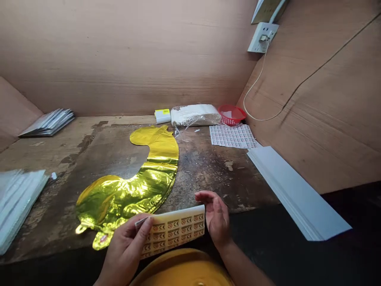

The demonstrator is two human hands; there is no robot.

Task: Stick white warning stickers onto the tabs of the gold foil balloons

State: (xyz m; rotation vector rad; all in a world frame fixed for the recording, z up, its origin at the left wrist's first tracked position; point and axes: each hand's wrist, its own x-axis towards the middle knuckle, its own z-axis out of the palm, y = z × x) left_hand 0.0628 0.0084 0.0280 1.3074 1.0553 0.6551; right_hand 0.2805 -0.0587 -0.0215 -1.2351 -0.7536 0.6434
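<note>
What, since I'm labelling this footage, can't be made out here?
Head view throughout:
Most fingertips of the left hand: hidden by the cream printed rectangular sheet it holds.
Nearer translucent plastic packet stack: cut off by the left edge.
Fine print on the white rectangular label sheet: too small.

I see left hand (126, 242) pinching, thumb (145, 231) on top; right hand (219, 222) loosely cupped, fingers (205, 194) bent inward, forearm (242, 260) angled.
</note>
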